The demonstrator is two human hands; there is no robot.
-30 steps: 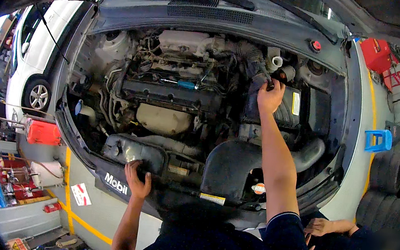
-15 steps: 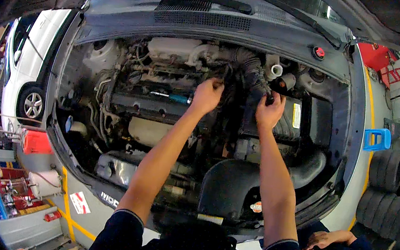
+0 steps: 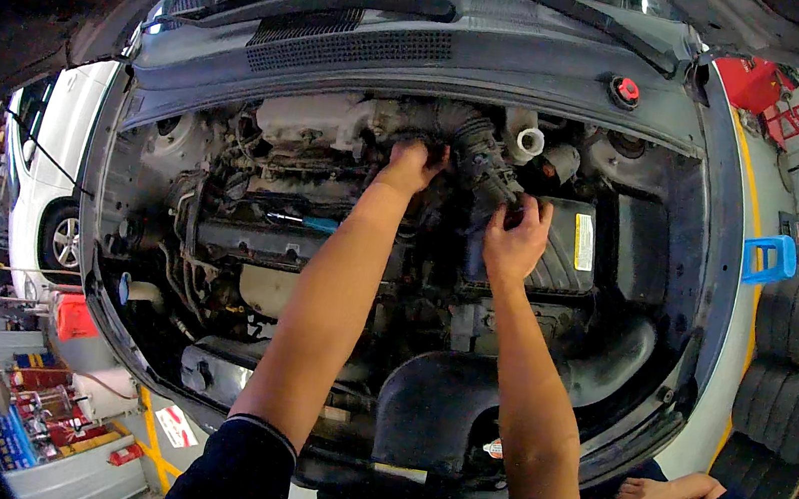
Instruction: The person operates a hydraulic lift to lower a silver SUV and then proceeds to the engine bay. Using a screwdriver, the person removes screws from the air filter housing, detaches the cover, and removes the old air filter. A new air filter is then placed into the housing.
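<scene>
My left hand (image 3: 413, 165) reaches down between the engine's top and the ribbed black air intake hose (image 3: 481, 154). Its fingertips disappear among dark hoses, so what they touch is hidden. At the near end of that hose, my right hand (image 3: 517, 243) rests by the black air filter box (image 3: 564, 261). The fingers there are bent but apart, with nothing visible between them. A tool with a teal handle (image 3: 319, 225) and a bright shaft lies on the engine cover (image 3: 249, 242), left of my left forearm.
A white filler neck (image 3: 528, 144) stands open behind my right hand. A red-topped cap (image 3: 624, 91) sits on the cowl. A wide black duct (image 3: 432, 385) curves under my right forearm. Another person's hand (image 3: 639, 497) shows at the lower right, beside the car's front.
The view has shifted, and the engine bay sits slightly further left. My right hand's fingers have spread from a pinch at the hose end. My left hand has reached deeper among the hoses.
</scene>
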